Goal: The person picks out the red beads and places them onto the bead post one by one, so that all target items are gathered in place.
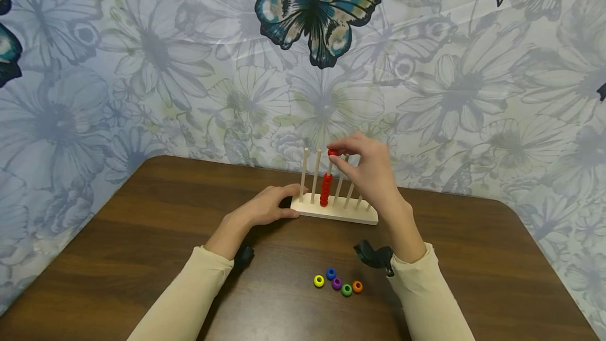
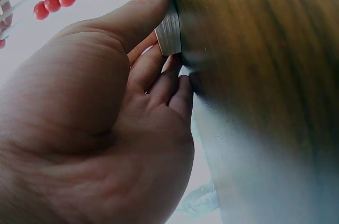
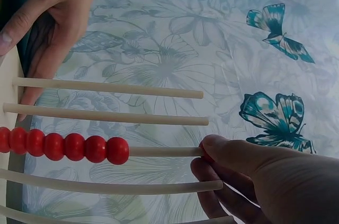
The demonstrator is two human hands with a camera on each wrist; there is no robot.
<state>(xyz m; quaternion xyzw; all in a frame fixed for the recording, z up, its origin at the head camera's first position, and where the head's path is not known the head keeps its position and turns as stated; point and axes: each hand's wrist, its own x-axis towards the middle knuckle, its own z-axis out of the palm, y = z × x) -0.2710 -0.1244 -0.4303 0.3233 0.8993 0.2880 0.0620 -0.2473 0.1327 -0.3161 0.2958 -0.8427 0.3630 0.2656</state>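
A pale wooden base (image 1: 338,212) with several upright pegs stands on the table. Its third peg from the left carries a stack of red beads (image 1: 325,191). With thumb and fingers my right hand (image 1: 371,164) pinches one more red bead (image 1: 333,152) at the top of that same peg. In the right wrist view the peg's tip meets this bead, which the thumb mostly covers. My left hand (image 1: 267,204) grips the left end of the base, thumb on the near side and fingers behind, as the left wrist view also shows.
On the brown table (image 1: 265,288), in front of the base, lie loose beads: yellow (image 1: 319,281), blue (image 1: 331,274), purple (image 1: 336,283), green (image 1: 346,290) and orange (image 1: 357,287). A backdrop (image 1: 199,78) printed with flowers and butterflies hangs behind the table's far edge.
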